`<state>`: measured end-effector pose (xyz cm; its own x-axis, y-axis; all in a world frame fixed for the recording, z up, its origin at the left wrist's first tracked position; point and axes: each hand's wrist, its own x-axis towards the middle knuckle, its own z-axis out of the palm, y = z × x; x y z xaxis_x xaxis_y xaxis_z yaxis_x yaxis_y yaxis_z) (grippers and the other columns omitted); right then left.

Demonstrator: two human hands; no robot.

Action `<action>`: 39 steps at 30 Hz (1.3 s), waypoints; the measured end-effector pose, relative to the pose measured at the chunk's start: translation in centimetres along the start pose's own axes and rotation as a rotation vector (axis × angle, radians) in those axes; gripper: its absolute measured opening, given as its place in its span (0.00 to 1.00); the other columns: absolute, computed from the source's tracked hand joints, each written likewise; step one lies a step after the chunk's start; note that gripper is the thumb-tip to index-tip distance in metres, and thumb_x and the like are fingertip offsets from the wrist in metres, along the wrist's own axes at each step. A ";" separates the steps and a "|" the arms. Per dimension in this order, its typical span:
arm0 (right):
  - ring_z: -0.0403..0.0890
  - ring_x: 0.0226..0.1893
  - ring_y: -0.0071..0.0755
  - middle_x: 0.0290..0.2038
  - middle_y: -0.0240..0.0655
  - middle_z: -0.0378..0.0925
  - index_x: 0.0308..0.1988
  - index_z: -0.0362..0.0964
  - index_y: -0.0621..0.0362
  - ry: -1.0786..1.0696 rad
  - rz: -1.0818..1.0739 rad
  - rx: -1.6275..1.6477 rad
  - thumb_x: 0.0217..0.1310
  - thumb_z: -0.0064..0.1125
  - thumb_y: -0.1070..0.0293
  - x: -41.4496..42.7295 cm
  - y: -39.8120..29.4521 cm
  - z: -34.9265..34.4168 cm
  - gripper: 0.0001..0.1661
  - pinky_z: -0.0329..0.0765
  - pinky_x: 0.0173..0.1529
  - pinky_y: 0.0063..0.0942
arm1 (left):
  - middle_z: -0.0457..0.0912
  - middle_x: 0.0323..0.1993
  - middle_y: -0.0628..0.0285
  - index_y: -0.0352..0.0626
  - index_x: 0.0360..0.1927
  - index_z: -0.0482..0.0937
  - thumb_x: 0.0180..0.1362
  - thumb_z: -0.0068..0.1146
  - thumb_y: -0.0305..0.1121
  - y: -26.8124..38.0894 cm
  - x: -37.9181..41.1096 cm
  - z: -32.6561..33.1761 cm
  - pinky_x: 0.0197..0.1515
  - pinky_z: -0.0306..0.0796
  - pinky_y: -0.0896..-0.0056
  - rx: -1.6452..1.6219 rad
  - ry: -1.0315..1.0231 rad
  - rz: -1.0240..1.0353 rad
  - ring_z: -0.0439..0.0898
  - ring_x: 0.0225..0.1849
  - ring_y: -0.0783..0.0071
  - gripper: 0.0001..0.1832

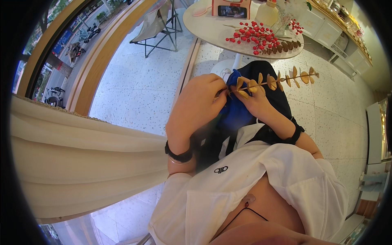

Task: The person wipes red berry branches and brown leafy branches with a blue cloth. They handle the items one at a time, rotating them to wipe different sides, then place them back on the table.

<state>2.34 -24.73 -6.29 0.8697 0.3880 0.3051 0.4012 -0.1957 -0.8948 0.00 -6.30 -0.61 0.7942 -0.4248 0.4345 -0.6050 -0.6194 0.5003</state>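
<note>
My left hand [196, 102] is curled at the stem end of a branch with golden-brown leaves [288, 80]; its fingertips are hidden, so what they grip cannot be told. Close beside it, my right hand [255, 99] has its fingers closed around the lower stem, and the leafy part points right, past the hand. Blue cloth [234, 114] lies below and between both hands, over dark clothing on my lap. Beyond my knees, a sprig with red berries [255, 36] and a brown-leaved sprig [283, 47] lie on the round white table [208, 27].
On the table, a phone [232, 11] leans against a red and white box, near a pale yellow vase [267, 13] and a clear vessel. A folding chair [154, 26] stands at upper left. A cream curtain [88, 159] hangs at left, by the wood-framed window. Cabinets [327, 30] line the upper right.
</note>
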 end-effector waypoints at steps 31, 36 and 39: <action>0.78 0.31 0.17 0.32 0.28 0.78 0.40 0.74 0.59 -0.102 0.529 0.774 0.67 0.46 0.47 0.2 -1.4 -0.4 0.24 0.74 0.37 0.17 | 0.78 0.34 0.67 0.45 0.26 0.83 0.43 0.64 0.29 0.1 0.5 0.6 0.35 0.70 0.68 0.165 0.417 -0.162 0.78 0.34 0.65 0.04; 0.78 0.33 0.18 0.35 0.28 0.79 0.42 0.74 0.58 -0.116 0.564 0.915 0.67 0.47 0.48 0.1 -1.3 -0.6 0.24 0.75 0.39 0.18 | 0.76 0.36 0.66 0.46 0.25 0.83 0.41 0.65 0.28 0.1 0.7 0.9 0.39 0.68 0.67 0.335 0.503 -0.074 0.75 0.38 0.67 0.05; 0.78 0.35 0.18 0.38 0.28 0.79 0.44 0.74 0.57 -0.085 0.616 1.040 0.67 0.48 0.49 -0.2 -1.5 -0.5 0.23 0.76 0.41 0.19 | 0.75 0.38 0.67 0.45 0.26 0.83 0.40 0.67 0.29 0.4 0.9 1.2 0.43 0.67 0.66 0.427 0.519 -0.052 0.74 0.42 0.67 0.07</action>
<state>1.75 -24.98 -4.88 0.7959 0.5505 -0.2519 -0.5305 0.4336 -0.7284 0.60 -7.72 -0.94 0.6271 -0.0808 0.7747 -0.4060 -0.8827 0.2366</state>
